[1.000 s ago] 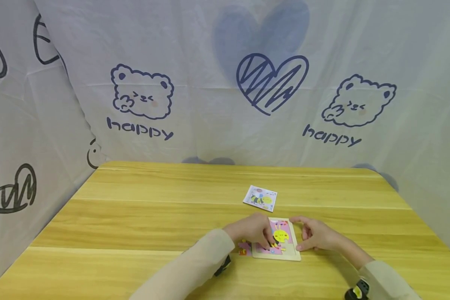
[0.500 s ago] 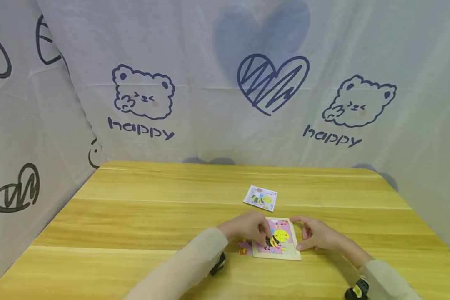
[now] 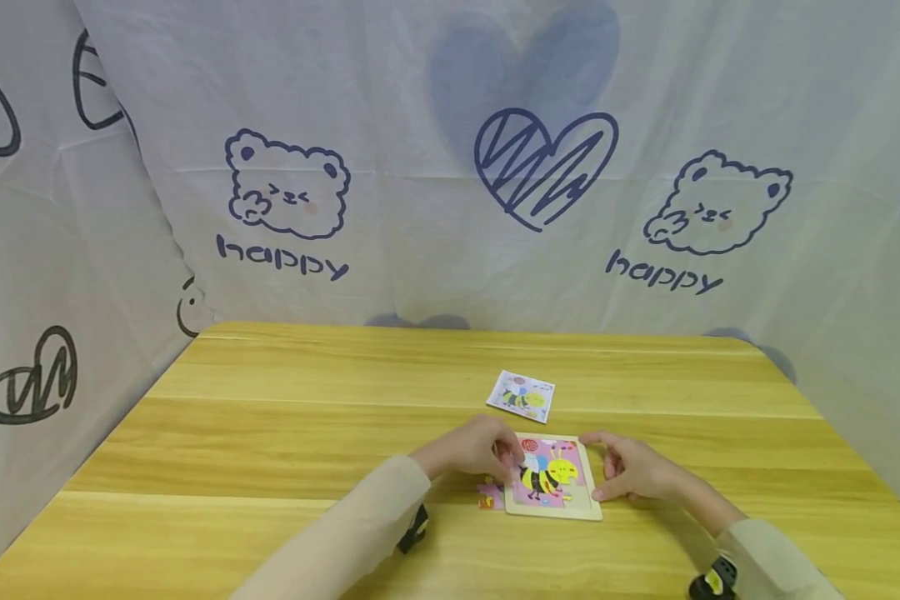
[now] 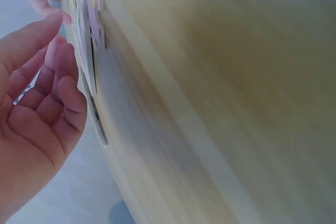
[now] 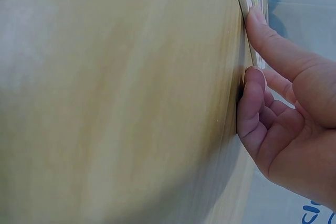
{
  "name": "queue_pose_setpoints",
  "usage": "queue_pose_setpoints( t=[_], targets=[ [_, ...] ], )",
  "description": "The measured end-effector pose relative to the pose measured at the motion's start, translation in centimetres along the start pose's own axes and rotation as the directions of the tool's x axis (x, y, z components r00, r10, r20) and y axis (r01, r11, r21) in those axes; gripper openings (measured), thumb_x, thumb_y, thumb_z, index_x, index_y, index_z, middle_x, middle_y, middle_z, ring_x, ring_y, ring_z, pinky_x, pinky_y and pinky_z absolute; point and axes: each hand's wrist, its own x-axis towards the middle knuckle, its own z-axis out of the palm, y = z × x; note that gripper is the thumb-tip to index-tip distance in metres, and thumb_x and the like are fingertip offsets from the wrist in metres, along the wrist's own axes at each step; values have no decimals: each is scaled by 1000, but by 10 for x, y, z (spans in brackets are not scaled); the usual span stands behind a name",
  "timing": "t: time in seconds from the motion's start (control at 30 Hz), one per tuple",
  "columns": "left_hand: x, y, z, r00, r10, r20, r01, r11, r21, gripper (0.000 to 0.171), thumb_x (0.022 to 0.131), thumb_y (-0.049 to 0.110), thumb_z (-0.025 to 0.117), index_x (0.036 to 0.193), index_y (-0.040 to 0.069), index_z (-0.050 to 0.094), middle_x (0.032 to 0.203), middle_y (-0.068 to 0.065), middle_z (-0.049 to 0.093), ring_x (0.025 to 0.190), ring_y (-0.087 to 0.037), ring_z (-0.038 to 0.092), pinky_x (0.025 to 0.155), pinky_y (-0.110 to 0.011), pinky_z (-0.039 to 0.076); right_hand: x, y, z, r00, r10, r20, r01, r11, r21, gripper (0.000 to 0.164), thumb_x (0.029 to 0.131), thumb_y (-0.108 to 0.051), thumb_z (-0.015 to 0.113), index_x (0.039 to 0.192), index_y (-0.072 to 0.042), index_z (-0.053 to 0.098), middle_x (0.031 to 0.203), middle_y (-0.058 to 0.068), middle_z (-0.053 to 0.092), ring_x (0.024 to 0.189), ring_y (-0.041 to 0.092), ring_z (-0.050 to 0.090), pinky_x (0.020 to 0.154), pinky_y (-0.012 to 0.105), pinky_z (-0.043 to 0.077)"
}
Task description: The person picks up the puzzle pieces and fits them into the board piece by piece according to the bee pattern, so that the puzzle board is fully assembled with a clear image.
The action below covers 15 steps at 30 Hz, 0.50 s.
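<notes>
A jigsaw puzzle in a pale wooden frame (image 3: 555, 516) lies on the table, showing a yellow and black bee on pink. Its lower right corner shows a bare gap. My left hand (image 3: 477, 446) hovers at the frame's left edge, fingers loosely bent; in the left wrist view no piece shows between its thumb and fingers (image 4: 66, 74). Partly under that hand, a loose pink puzzle piece (image 3: 490, 495) lies beside the frame. With thumb and index finger spread, my right hand (image 3: 636, 468) touches the frame's right side; its other fingers (image 5: 253, 95) are curled beside it.
Behind the puzzle lies a small picture card (image 3: 522, 397) with the same bee. The wooden table (image 3: 307, 400) ends at a white curtain (image 3: 412, 250) printed with bears and hearts. Black straps (image 3: 414, 531) sit on both wrists.
My left hand has drawn back leftward from the middle of the puzzle, uncovering the bee's body and the upper left part. The right hand and the frame have stayed put.
</notes>
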Motion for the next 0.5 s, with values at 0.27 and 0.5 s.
queue_pose_setpoints(
  t=[0.27,0.5],
  targets=[
    [-8,-12,-4,1000,-9,-15,9,998,-59,24,66,-5,74,87,-1,64,64,2,55,57,-6,48,54,-17,42,0,1,0,1000,-2,-3,2,1000,-10,76,70,-20,76,127,7,36,70,4,46,50,10,39,41,20,35],
    [-16,-18,-7,1000,-26,18,27,998,-62,29,61,-2,78,83,3,61,66,-2,55,59,-8,47,54,-18,40,-1,1,0,1000,-4,0,4,1000,-3,76,70,-20,76,128,8,36,70,4,46,50,9,39,41,20,35]
  ],
)
